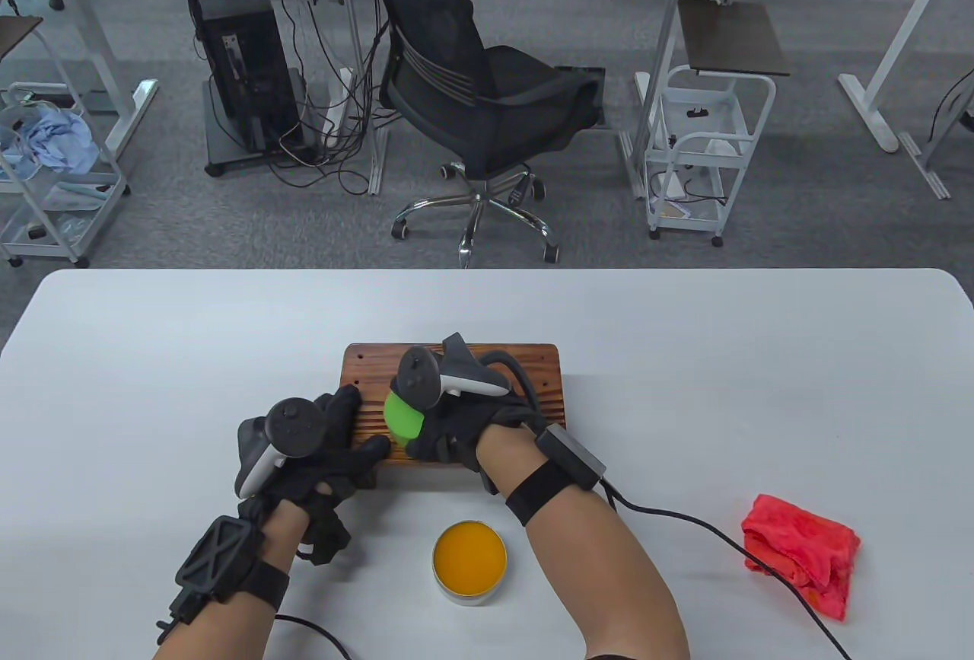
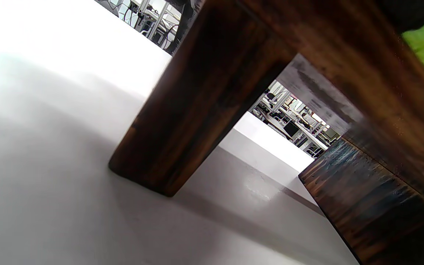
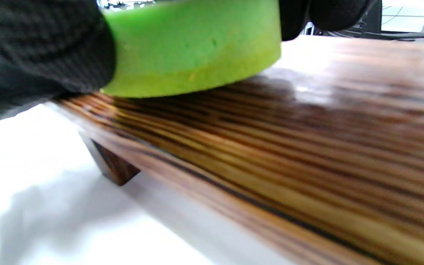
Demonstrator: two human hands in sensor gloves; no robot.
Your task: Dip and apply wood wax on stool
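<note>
Low dark-stained wooden stool (image 1: 487,386) under both hands: steadied at its near left corner by gloved left hand (image 1: 323,447) spread flat with fingers apart, waxed just beside by right hand (image 1: 456,424) gripping round green sponge (image 1: 403,416), open tin of orange wax (image 1: 469,559) kept near both wrists for re-dipping.

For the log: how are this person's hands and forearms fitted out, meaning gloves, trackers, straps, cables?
Both hands wear black knit gloves. The left hand and right hand each carry a dark grey and white controller-shaped tracker on the back. The forearms are bare, with black wrist straps: a lattice-framed module on the left, a boxy one on the right. A black cable trails from each.
</note>
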